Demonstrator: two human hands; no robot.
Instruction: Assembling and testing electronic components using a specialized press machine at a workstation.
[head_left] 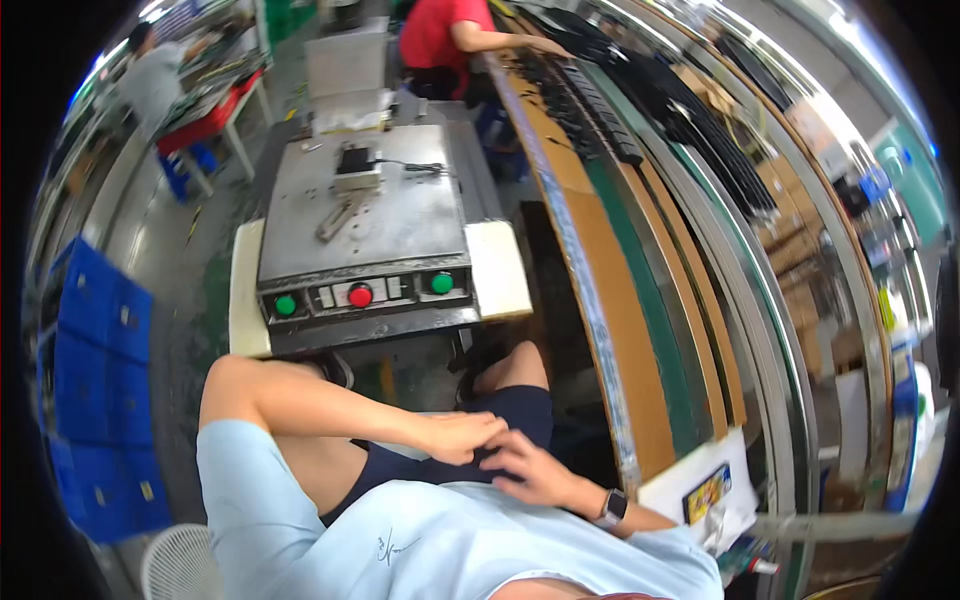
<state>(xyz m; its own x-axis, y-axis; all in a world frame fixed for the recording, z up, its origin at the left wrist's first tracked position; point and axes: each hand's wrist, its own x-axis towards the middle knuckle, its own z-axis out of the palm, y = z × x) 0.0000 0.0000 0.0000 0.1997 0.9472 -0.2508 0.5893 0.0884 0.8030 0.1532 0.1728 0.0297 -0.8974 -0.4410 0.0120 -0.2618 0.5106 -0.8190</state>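
Observation:
Both hands meet over my lap, above the dark shorts [512, 412]. My left hand [462, 436] has its fingers curled together, and no object shows in it; its palm side is hidden. Close beside it, my right hand [532, 472] has bent fingers spread apart, with the fingertips near or touching the left hand, and holds nothing. A smartwatch [614, 507] is on my right wrist. In front of my knees stands a metal-topped bench machine [400, 225] with two green buttons [442, 284] and a red button [360, 294], all apart from my hands.
On the machine top sit a small metal block fixture [357, 178], a coiled cable [425, 167] and a loose metal piece [338, 220]. To the right runs a long conveyor [650, 330] carrying black strips. Blue bins [100, 400] stand left. A person in red [440, 40] works ahead.

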